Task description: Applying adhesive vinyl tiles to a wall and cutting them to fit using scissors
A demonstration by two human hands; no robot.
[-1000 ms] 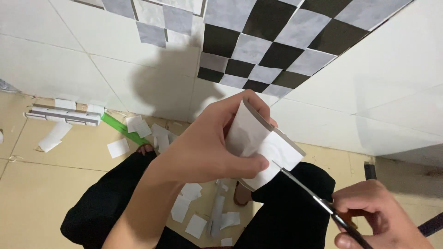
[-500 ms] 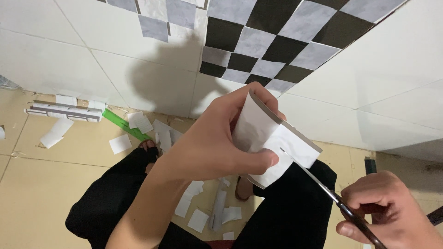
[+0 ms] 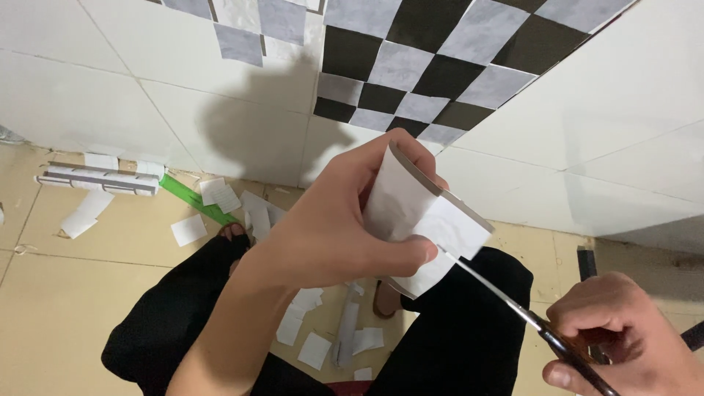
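Note:
My left hand (image 3: 334, 227) holds a curled strip of white-backed sheet (image 3: 414, 216) up in front of me, thumb pressed along its lower edge. My right hand (image 3: 623, 337) at the lower right grips a pair of scissors (image 3: 513, 304). The blades point up and left into the strip's lower edge near my left thumb. My legs in black trousers (image 3: 455, 330) are below both hands.
A white tiled wall carries a black and grey checker pattern of stuck squares (image 3: 433, 66). On the beige floor lie several cut paper pieces (image 3: 315, 345), a rolled sheet (image 3: 99, 180) and a green ruler (image 3: 196, 202) at the left. A dark object (image 3: 584, 260) stands at the right.
The view has shifted slightly. My left hand and the strip sit a little higher and more to the right, and the scissors have stayed at the strip's lower edge.

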